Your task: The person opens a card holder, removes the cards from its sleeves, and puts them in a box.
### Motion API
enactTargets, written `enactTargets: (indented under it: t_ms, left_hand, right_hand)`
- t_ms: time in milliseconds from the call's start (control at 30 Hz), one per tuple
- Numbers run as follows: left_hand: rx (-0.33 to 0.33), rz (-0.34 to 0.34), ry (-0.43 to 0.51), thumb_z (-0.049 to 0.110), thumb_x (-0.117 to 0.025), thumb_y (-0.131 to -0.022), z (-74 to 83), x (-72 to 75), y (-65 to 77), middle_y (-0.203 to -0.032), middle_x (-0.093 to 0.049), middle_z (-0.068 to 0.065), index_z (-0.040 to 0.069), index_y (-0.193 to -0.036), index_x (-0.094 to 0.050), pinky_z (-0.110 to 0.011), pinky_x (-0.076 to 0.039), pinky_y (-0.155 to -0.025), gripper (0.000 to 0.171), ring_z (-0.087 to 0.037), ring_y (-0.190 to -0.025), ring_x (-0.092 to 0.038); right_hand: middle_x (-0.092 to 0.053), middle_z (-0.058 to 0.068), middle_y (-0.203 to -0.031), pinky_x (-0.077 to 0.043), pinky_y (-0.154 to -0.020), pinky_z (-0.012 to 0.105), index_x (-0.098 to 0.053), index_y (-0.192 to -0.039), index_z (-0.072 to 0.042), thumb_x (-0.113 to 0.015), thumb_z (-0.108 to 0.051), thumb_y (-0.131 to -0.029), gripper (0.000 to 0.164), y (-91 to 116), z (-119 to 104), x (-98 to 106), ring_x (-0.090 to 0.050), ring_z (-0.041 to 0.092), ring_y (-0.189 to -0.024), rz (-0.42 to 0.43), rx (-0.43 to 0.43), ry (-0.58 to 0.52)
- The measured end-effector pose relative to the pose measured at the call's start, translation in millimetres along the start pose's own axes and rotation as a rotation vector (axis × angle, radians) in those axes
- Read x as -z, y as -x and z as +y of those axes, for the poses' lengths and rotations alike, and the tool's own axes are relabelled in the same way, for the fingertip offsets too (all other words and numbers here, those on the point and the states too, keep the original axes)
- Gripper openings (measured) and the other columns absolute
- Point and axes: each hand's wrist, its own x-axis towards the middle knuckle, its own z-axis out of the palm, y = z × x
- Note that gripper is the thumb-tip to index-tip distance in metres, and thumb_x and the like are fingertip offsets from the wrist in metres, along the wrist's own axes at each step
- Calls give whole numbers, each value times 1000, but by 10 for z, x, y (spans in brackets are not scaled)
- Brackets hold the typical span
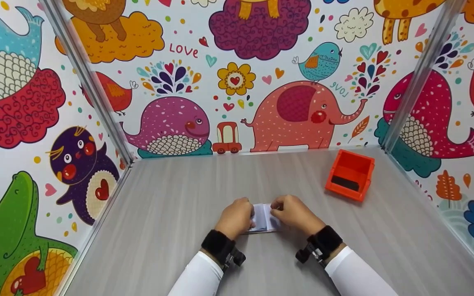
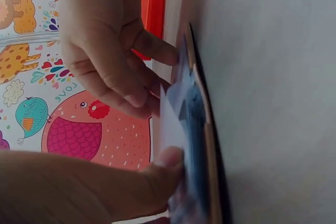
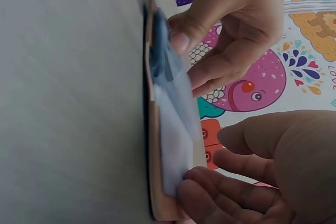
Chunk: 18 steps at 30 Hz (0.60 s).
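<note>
your left hand (image 1: 235,216) pinches the open booklet (image 1: 263,218) while your right hand (image 1: 296,212), thumb and fingers parted, touches its far-right side.

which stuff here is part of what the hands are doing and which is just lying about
In the job:
small open booklet
left hand, touching it
right hand, touching it

Seemingly just lying about:
orange bin, untouched
dark item inside it

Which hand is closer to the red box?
The right hand. It is at the right side of the booklet, with the red box ahead and to its right. The left hand is on the booklet's left, farther away.
</note>
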Motion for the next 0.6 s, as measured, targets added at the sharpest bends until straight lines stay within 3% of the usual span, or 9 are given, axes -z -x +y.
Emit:
enactTargets:
  t_ms: [233,400,600]
  left_hand:
    - [1,-31,25,7,-88,-91,-18,36,17,-95,-69,-2,10,-90,-82,-37,-58,-73,7,-17,-80,-63]
    - [-10,-38,15,0,-81,-91,-31,22,1,-93,-67,-2,9,-88,-81,-36,-55,-68,9,-15,-77,-56]
    - [-6,-27,3,0,-81,-91,-28,24,6,-95,-69,-3,8,-91,-82,-39,-57,-72,8,-20,-81,-64]
  right_hand:
    - [-82,9,-95,-63,-82,40,-83,-98,-2,-84,-7,-95,7,12,2,-16,-72,18,-86,-2,19,29]
    - [-82,10,-96,-63,-82,42,-83,-98,-1,-83,-6,-94,7,10,-8,-26,-72,19,-87,5,27,38]
    - [-82,10,-95,-63,-80,39,-83,-98,0,-84,-5,-93,7,10,-1,-40,-71,18,-86,19,29,39]
